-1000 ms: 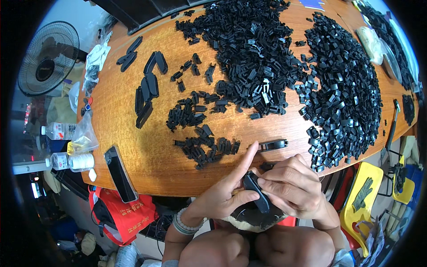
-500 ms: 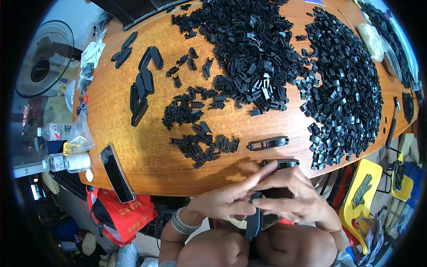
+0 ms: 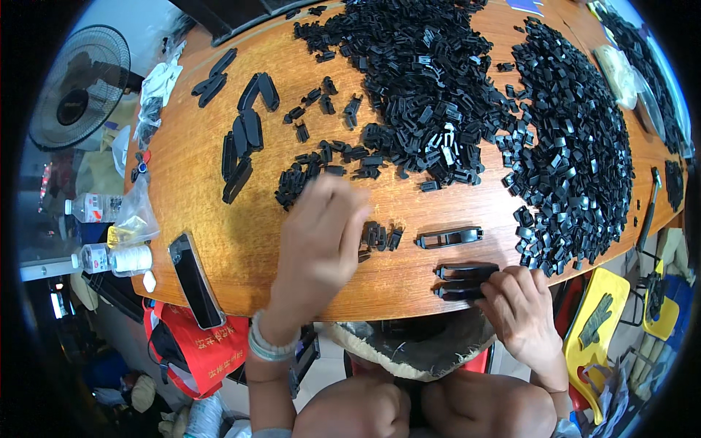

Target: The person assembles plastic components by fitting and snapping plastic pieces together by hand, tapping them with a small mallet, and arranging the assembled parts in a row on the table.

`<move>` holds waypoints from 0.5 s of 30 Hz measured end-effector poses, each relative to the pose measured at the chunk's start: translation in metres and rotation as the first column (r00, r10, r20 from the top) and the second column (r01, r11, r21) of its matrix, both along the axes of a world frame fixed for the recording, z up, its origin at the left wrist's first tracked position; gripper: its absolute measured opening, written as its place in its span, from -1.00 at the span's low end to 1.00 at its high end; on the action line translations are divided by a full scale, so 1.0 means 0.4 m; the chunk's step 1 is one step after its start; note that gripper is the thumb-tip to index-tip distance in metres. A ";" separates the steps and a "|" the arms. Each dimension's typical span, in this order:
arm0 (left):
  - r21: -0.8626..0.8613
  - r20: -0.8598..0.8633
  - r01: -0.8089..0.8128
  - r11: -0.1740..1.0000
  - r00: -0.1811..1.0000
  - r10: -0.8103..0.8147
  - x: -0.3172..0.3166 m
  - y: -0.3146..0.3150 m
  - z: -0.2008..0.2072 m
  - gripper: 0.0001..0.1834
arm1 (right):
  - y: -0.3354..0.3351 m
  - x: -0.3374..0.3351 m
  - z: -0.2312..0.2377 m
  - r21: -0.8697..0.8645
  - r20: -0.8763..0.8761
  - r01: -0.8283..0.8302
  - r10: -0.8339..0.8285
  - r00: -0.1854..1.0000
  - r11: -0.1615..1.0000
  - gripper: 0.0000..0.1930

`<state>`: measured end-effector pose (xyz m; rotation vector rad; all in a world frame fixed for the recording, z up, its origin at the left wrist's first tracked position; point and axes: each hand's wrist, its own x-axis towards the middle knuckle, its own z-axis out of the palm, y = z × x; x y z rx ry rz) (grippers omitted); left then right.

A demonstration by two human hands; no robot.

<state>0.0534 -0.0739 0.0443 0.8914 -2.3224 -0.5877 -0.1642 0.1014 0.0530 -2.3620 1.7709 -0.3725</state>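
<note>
My left hand (image 3: 318,237) is over the near-left group of small black plastic clips, its fingers smeared by motion and partly hidden, so what it holds cannot be made out. Several clips (image 3: 380,236) show just right of it, and a cluster of clips (image 3: 293,182) lies beyond it. At the table's near edge my right hand (image 3: 522,310) has its fingers closed on the right end of a long black plastic piece (image 3: 456,293). Close behind lies a similar long black piece (image 3: 471,271). Farther back rests a black oblong frame (image 3: 449,238) with an open middle.
Two large heaps of small black parts, one (image 3: 423,95) in the middle and one (image 3: 577,153) at right, cover the far table. Several oblong black pieces (image 3: 250,128) lie at left. A phone (image 3: 196,281) lies by the left edge, near bottles (image 3: 95,258).
My hands have parted from the black piece they held together over my lap. The left went up and left to the clips; the right moved to the table edge, where another long piece now lies.
</note>
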 end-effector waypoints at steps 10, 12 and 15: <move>-0.125 0.068 0.004 0.992 0.998 0.005 -0.027 -0.100 -0.060 -0.82 | -0.121 0.017 0.042 -0.112 0.142 0.083 -0.067 0.988 0.990 -0.72; -0.109 0.044 -0.020 0.994 0.999 0.025 -0.003 -0.096 -0.057 -0.86 | -0.179 0.014 0.031 -0.113 0.125 -0.017 0.031 0.992 0.993 -0.76; 0.031 -0.051 -0.069 0.997 0.996 0.071 0.019 -0.092 -0.035 -0.90 | -0.260 0.017 0.009 -0.141 0.127 -0.053 0.071 0.989 0.989 -0.76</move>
